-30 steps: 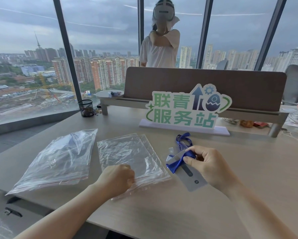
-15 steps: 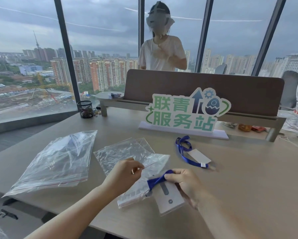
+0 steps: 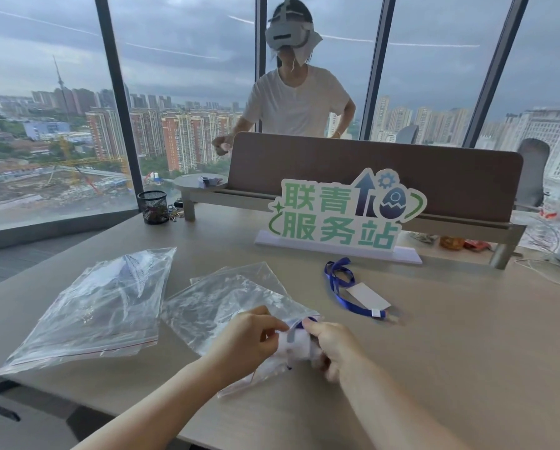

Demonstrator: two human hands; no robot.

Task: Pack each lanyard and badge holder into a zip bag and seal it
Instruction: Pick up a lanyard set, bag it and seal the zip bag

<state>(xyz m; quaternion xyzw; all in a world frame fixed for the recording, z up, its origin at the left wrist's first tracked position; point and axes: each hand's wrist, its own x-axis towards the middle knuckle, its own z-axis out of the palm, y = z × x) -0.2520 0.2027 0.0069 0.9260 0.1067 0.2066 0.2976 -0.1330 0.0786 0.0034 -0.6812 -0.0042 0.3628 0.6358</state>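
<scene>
Fingertips of the left hand (image 3: 251, 336) are pinched on the mouth edge of a zip bag (image 3: 226, 306) at lower centre of the frame, while the right hand (image 3: 332, 347) is curled round a white badge holder (image 3: 299, 347) with a scrap of blue lanyard (image 3: 306, 320) showing at its top, pressed against the bag's opening. The right hand's lower fingers are blurred, so their exact lie cannot be told. How far the holder has entered the bag cannot be made out.

The insertion step is judged to be in hand. For the next move, the mouth would need to be kept spread while holder and strap are pushed fully past the zip line, so that nothing is caught when the seal is pressed.

A second lanyard with badge holder (image 3: 353, 293) is seen lying unpacked to the right of centre, well apart from the hands. A heap of further zip bags (image 3: 100, 306) is spread at the left.

On the standing sign (image 3: 340, 216) at upper centre, green characters can be read: 联青服务站. No other writing is legible.
</scene>
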